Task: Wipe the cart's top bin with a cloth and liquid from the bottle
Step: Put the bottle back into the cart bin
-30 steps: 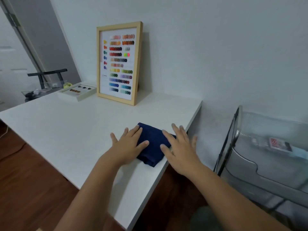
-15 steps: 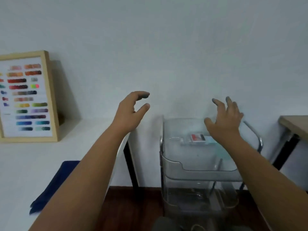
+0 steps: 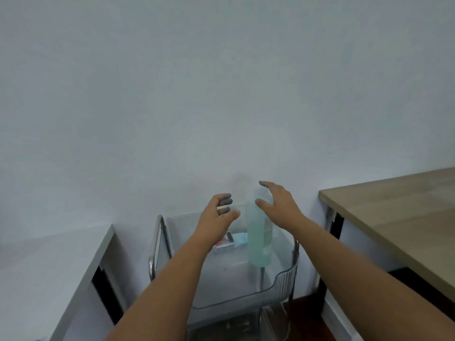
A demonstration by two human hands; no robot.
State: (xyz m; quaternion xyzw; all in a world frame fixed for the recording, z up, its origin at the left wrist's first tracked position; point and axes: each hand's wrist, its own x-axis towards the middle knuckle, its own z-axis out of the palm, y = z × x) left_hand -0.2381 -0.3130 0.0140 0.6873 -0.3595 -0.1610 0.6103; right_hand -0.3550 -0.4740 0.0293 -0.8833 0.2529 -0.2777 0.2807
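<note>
The cart's clear top bin [image 3: 283,279] stands low in the middle, between two tables. In it, a blurred clear bottle [image 3: 259,239] of pale green liquid stands upright. My right hand [image 3: 278,205] hovers at the bottle's top with thumb and fingers spread on either side; I cannot tell if they touch it. Just left of the bottle, my left hand [image 3: 219,212] is over the bin, fingers loosely curled and holding nothing. The cloth is out of view.
A small red-labelled box [image 3: 225,242] and a pale blue pack [image 3: 240,238] lie on the bin's floor. The cart's metal frame [image 3: 157,242] rises at its left. A white table [image 3: 49,262] stands left, a wooden table [image 3: 394,217] right.
Both hands left the blue cloth on the white table. My view swung right to the cart, and the hands have come close together over the bin at the bottle.
</note>
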